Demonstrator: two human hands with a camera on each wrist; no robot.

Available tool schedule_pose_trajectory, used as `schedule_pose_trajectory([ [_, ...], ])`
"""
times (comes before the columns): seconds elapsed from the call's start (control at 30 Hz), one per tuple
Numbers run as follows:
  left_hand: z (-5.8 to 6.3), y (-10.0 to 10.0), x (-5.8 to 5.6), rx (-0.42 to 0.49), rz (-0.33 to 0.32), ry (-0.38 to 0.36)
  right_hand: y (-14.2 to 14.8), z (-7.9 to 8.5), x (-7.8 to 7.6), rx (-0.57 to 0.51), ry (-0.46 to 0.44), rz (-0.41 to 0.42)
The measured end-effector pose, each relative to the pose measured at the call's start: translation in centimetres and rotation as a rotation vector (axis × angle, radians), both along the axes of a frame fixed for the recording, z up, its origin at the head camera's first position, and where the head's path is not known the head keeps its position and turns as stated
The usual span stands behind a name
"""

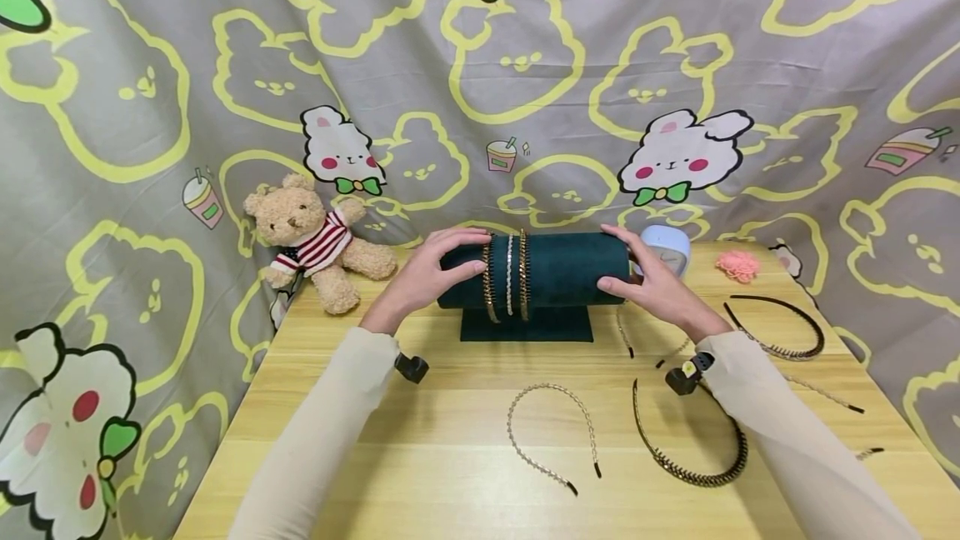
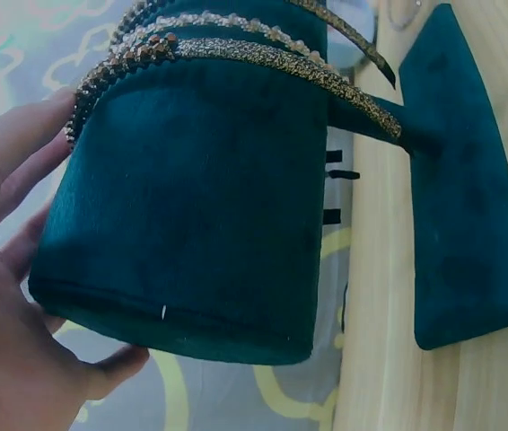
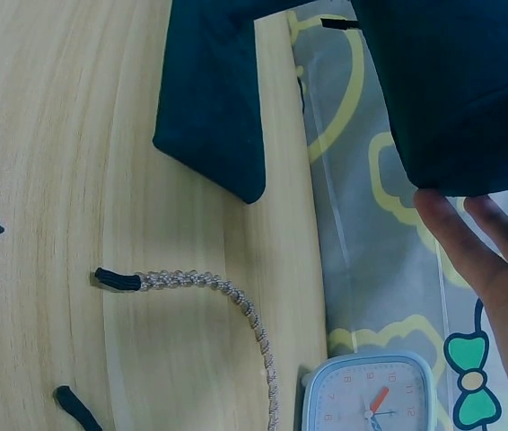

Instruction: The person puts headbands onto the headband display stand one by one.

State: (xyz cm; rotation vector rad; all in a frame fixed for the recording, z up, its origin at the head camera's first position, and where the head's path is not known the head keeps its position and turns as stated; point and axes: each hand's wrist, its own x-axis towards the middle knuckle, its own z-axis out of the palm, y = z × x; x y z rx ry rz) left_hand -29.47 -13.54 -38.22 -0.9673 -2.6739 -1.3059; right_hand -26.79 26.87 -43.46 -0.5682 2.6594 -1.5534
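A dark teal velvet headband stand (image 1: 573, 269), a padded roll on a flat base (image 1: 525, 327), stands on the table. My left hand (image 1: 435, 273) holds the roll's left end, thumb in front and fingers over the top, close to a gold beaded headband (image 1: 489, 282). Beside that one, a pale beaded headband (image 1: 509, 273) and another gold headband (image 1: 524, 277) circle the roll. My right hand (image 1: 652, 277) holds the right end between thumb and fingers. In the right wrist view its fingertips (image 3: 447, 220) touch the edge of the roll.
On the table (image 1: 405, 457) lie a pale beaded headband (image 1: 551, 386), a dark studded headband (image 1: 701, 477), a black headband (image 1: 813, 323) and others. A teddy bear (image 1: 322, 240) sits back left. Back right are a blue clock (image 1: 667, 244) and a pink fuzzy item (image 1: 738, 266). A patterned curtain (image 1: 420, 48) surrounds the table.
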Motion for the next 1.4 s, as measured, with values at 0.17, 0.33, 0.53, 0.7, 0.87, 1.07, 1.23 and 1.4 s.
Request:
schedule_pose_trajectory([
  [0.17, 0.1, 0.4, 0.1, -0.027, 0.003, 0.022, 0.0, 0.0, 0.1, 0.003, -0.001, 0.0],
  [0.33, 0.2, 0.6, 0.2, -0.026, -0.002, 0.031, 0.0, 0.1, 0.0, 0.004, 0.001, -0.002],
  [0.53, 0.2, 0.7, 0.2, -0.034, 0.0, 0.035, -0.1, 0.0, 0.0, 0.003, 0.002, -0.002],
  [0.7, 0.2, 0.8, 0.2, -0.039, -0.001, 0.042, -0.1, 0.0, 0.0, 0.001, -0.001, -0.003],
  [0.87, 0.3, 0.8, 0.2, -0.046, 0.003, 0.043, -0.1, 0.1, 0.0, -0.003, -0.005, -0.003],
  [1.07, 0.0, 0.5, 0.1, -0.024, -0.002, 0.035, 0.0, 0.0, -0.1, 0.0, -0.001, -0.003],
  [1.23, 0.0, -0.4, 0.3, 0.007, 0.01, 0.0, 0.0, 0.0, 0.0, 0.005, 0.001, -0.003],
  [1.4, -0.3, -1.9, 0.8, 0.038, 0.053, -0.03, 0.0, 0.1, 0.0, 0.002, -0.002, -0.002],
])
